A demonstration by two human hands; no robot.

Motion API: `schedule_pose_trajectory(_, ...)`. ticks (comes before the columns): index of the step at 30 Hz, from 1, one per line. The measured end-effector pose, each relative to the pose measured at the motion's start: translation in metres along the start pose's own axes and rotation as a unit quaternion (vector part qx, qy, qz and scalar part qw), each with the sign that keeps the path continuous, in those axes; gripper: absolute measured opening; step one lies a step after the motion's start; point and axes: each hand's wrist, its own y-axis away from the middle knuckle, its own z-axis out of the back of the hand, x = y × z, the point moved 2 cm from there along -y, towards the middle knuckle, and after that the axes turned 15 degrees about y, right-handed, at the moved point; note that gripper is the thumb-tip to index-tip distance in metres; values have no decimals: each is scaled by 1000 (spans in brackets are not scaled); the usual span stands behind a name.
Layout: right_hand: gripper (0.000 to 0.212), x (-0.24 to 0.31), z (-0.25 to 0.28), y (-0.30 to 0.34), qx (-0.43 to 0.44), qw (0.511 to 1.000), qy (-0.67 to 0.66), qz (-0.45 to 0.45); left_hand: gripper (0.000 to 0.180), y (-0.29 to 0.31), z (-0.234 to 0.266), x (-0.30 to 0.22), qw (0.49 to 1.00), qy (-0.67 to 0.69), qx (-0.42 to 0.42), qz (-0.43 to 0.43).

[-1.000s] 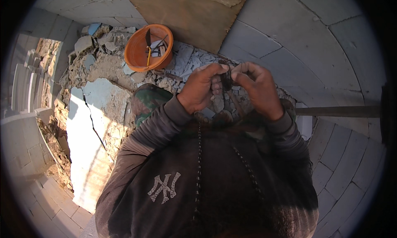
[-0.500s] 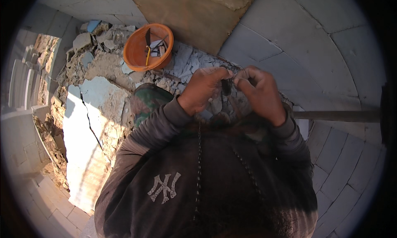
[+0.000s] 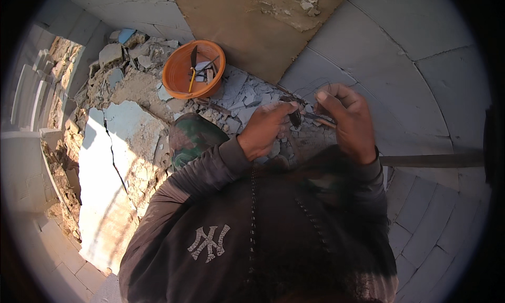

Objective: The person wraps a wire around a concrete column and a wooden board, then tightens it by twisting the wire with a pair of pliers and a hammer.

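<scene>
Pale block wall (image 3: 389, 56): I see it to the right of the fingers and beyond them, its joints bent by the lens. Tan board (image 3: 242, 34): beyond the fingers, a rough pale patch of residue near its top edge. Wearer's dark sweatshirt (image 3: 273, 213): below the fingers on my feed, with speckled cords and a pale emblem; its cuffs end at both wrists. Cracked slab (image 3: 97, 182): well to the left of the fingers, partly in bright sun, a dark crack running down it. Rubble (image 3: 137, 87): grey and pale-blue fragments, from the far left round to just beneath the fingers. Dark bar (image 3: 431, 160): right of the right wrist, lying across my view. Camouflage-clad knee (image 3: 194, 140): just left of the left hand. Orange tub (image 3: 167, 77): on the rubble, beyond the left fingers and to their left.

Left hand (image 3: 268, 129): I note thumb and forefinger narrow, pinched on the top of the wire bundle; remaining fingers curled. Right hand (image 3: 350, 119): apart from the left, thumb and fingers drawn together on a thin strand; exact contact too fine for me to resolve. Yellow-handled tool (image 3: 192, 79): in the tub, dark blade up, well apart from both hands. Wire bundle (image 3: 296, 118): dark, hanging below the left fingertips, between the hands. Thin strand (image 3: 310, 83): loops loosely beside the right fingertips.
</scene>
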Motion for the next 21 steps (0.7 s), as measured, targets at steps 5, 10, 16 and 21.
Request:
schedule_pose_trajectory(5,20,-1,-3,4,25,997,-72,-22,25,-2,8,-1,1000,-20,6,-10)
schedule_pose_trajectory(10,25,26,1,15,49,997,-67,-2,32,-19,19,11,968,-224,9,-110)
schedule_pose_trajectory(16,22,94,150,75,-164,964,60,201,32,5,16,-43,872,-486,32,-47)
schedule_pose_trajectory(21,49,89,190,104,-355,917,164,73,23,41,50,-163,935,-353,-8,-15)
